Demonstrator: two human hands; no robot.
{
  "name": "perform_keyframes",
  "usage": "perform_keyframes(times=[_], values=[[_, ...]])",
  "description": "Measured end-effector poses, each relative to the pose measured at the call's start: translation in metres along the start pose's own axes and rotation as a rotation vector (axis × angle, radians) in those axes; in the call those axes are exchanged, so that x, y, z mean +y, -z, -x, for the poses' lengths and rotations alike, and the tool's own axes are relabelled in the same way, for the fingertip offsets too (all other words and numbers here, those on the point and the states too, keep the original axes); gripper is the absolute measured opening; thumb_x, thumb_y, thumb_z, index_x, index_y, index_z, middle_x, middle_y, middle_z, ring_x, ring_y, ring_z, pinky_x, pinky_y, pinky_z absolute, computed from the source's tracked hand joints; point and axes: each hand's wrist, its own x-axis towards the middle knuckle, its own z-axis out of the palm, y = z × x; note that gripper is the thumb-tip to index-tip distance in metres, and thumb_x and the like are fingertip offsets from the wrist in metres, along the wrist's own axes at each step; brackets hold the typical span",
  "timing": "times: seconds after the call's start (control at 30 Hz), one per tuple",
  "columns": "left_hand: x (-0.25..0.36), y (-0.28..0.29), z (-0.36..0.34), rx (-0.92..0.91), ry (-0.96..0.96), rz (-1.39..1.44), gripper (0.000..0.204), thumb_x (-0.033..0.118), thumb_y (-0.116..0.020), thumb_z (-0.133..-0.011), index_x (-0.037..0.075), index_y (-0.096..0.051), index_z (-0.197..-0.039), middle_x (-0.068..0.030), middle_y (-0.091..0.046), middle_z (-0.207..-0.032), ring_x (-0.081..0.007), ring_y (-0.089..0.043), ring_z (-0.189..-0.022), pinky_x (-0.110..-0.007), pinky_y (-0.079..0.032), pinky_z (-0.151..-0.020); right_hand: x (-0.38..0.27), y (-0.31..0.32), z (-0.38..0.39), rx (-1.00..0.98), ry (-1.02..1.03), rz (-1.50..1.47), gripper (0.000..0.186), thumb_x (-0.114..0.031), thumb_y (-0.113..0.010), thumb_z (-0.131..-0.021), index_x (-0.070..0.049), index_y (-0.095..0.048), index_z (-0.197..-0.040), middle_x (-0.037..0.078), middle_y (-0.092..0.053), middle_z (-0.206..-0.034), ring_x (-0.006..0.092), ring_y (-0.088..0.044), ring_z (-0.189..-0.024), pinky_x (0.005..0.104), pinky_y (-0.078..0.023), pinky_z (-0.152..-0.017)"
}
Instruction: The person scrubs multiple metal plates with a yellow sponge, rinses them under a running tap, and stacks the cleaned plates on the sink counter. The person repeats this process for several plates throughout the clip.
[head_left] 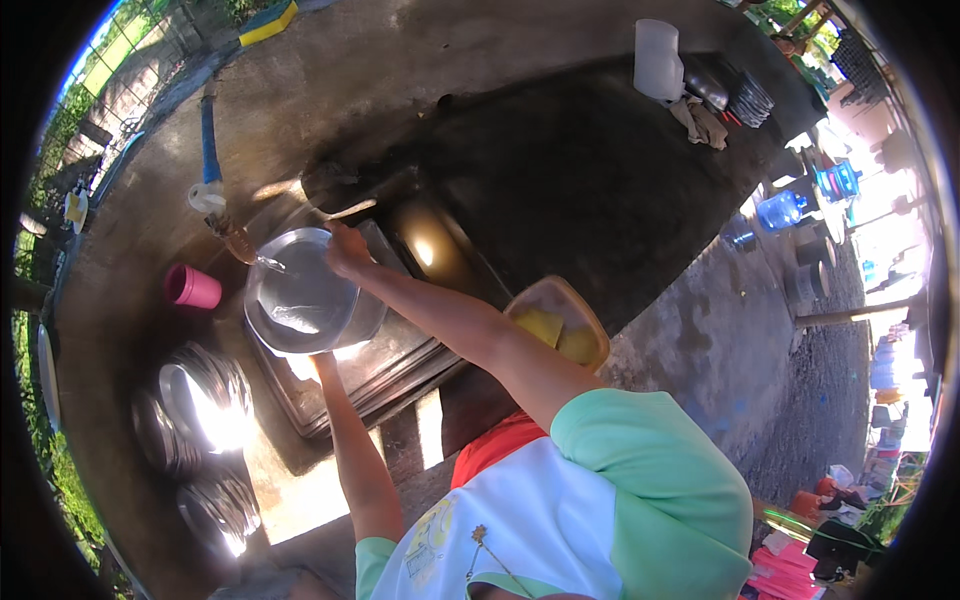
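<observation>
A round, shiny metal basin [290, 295] is tilted under the tap [238, 242], and water runs from the spout into it. My right hand [347, 250] grips the basin's rim on its far right side. At the near edge, my left hand [308, 366] holds the basin from below, washed out by bright sunlight, with its fingers mostly hidden. The sink [385, 375] with a metal edge lies beneath, partly covered by the basin and my arms. A pale, stick-like shape [352, 210] shows just beyond my right hand.
Left of the basin lies a pink cup [193, 287]. Stacked metal plates [205, 395] stand nearer on the left. A tan tub [590, 318] with yellow contents sits right of my forearm. At the back are a white jug [657, 62] and a yellow sponge [268, 24].
</observation>
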Motion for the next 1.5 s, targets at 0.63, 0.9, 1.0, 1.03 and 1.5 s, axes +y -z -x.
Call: perform_keyframes(times=[0.63, 0.9, 1.0, 1.03, 1.5], values=[[0.038, 0.008, 0.031, 0.041, -0.110, 0.182, 0.047, 0.017, -0.059, -0.081, 0.017, -0.038, -0.123, -0.0061, -0.055, -0.105, -0.0188, -0.056, -0.078, -0.036, -0.051, -0.059, -0.023, 0.048, 0.010, -0.022, 0.031, -0.085, 0.035, -0.001, -0.044, -0.080, -0.005, -0.052, -0.113, 0.024, -0.057, -0.105, 0.0372, -0.054, -0.100, 0.0437, -0.044, -0.085], [0.034, 0.008, 0.021, -0.053, -0.280, 0.308, 0.063, 0.034, -0.064, -0.079, 0.014, -0.034, -0.131, -0.0140, -0.044, -0.123, -0.0311, -0.056, -0.098, -0.045, -0.052, -0.073, -0.005, 0.054, 0.003, 0.043, 0.076, -0.129, 0.032, -0.001, -0.049, -0.078, -0.005, -0.054, -0.110, 0.020, -0.060, -0.101, 0.0358, -0.056, -0.097, 0.0414, -0.045, -0.084], [0.038, 0.007, 0.020, -0.122, -0.248, 0.390, 0.063, 0.035, -0.066, -0.078, 0.015, -0.033, -0.129, -0.0117, -0.048, -0.115, -0.0288, -0.054, -0.097, -0.045, -0.049, -0.075, -0.002, 0.071, 0.005, 0.012, 0.055, -0.129, 0.030, -0.001, -0.050, -0.078, -0.005, -0.056, -0.107, 0.019, -0.060, -0.101, 0.0352, -0.057, -0.096, 0.0413, -0.046, -0.083], [0.040, 0.005, 0.020, -0.141, -0.253, 0.382, 0.062, 0.033, -0.065, -0.079, 0.016, -0.032, -0.129, -0.0100, -0.051, -0.112, -0.0271, -0.054, -0.095, -0.043, -0.049, -0.074, 0.000, 0.079, 0.006, 0.012, 0.063, -0.112, 0.029, -0.001, -0.050, -0.078, -0.005, -0.057, -0.107, 0.019, -0.060, -0.101, 0.0351, -0.057, -0.096, 0.0413, -0.046, -0.083], [0.078, -0.032, 0.037, 0.015, -0.102, 0.475, 0.039, 0.011, -0.059, -0.083, 0.014, -0.034, -0.113, -0.0075, -0.057, -0.097, -0.0211, -0.058, -0.078, -0.039, -0.048, -0.066, 0.115, 0.303, 0.015, 0.392, 0.087, 0.173, 0.031, -0.001, -0.057, -0.075, -0.003, -0.060, -0.105, 0.019, -0.063, -0.097, 0.0275, -0.062, -0.091, 0.0349, -0.048, -0.078]])
